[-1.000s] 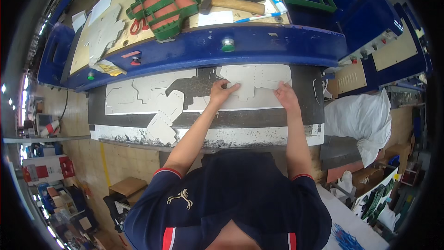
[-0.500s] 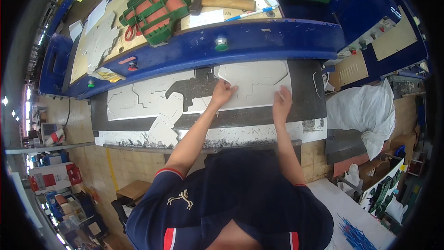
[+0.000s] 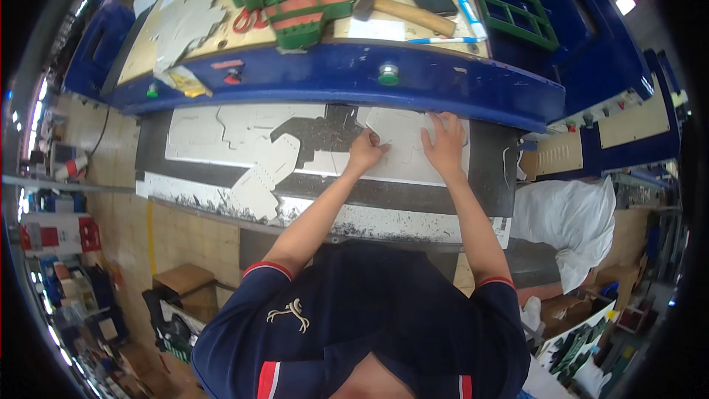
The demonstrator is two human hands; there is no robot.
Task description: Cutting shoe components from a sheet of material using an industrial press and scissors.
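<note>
Head view | our left hand (image 3: 367,152) curls its fingers at the cutout's edge in the white sheet (image 3: 410,164); whether it grips, we cannot tell | our right hand (image 3: 445,144) spreads its fingers on the white sheet's right part | white sheet lies flat on the dark board (image 3: 487,177) | loose cut piece (image 3: 256,181) overlaps its near edge, left of our hands

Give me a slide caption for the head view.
Left hand and right hand at a pale cut sheet by a blue machine.

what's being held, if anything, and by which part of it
Left hand: at a cut edge of the pale sheet; grip unclear. Right hand: spread over the sheet, no grip visible.
</note>
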